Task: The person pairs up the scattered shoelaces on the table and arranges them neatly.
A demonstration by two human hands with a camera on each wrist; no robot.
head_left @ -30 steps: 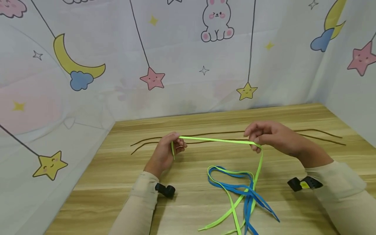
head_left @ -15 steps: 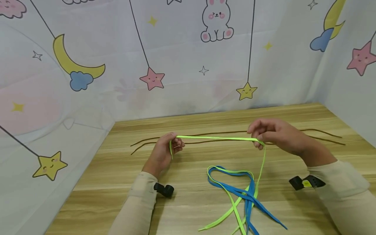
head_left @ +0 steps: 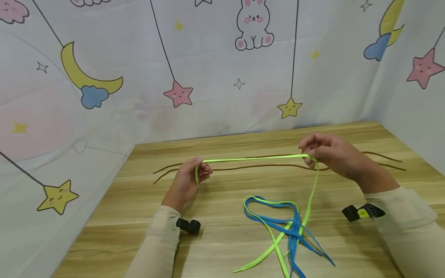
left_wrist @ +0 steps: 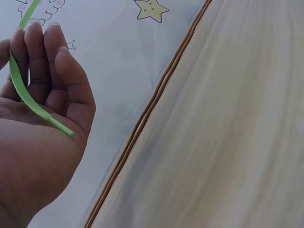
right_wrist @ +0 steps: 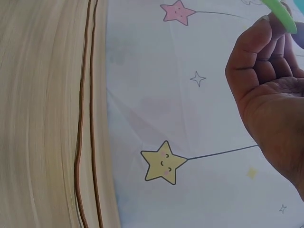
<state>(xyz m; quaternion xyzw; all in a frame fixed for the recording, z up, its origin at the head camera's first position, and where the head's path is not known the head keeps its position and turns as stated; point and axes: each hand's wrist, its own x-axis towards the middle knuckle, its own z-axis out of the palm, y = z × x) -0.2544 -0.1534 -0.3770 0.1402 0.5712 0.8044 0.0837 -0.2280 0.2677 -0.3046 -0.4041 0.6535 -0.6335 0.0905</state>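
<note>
A neon-green flat shoelace (head_left: pixel 255 158) is stretched nearly level between my two hands above the table. My left hand (head_left: pixel 184 183) pinches it close to one end, and the short tip of the lace (left_wrist: pixel 31 101) hangs over the palm in the left wrist view. On the other side, my right hand (head_left: pixel 342 160) pinches the lace between thumb and finger. From there the lace drops to a loose pile, where green strands cross a blue shoelace (head_left: pixel 294 230). In the right wrist view only a bit of green lace (right_wrist: pixel 284 18) shows at the fingertips.
Two thin brown cords (head_left: pixel 264 166) lie roughly side by side across the far part of the wooden table (head_left: pixel 215 243). Behind the table hangs a white cloth (head_left: pixel 215 65) printed with stars, moons and a rabbit. Cloth also stands at the left and right.
My hands have moved apart, left hand to the left, right hand rightward and slightly up. The held stretch of green lace is longer. The blue lace ends have shifted slightly in the pile.
</note>
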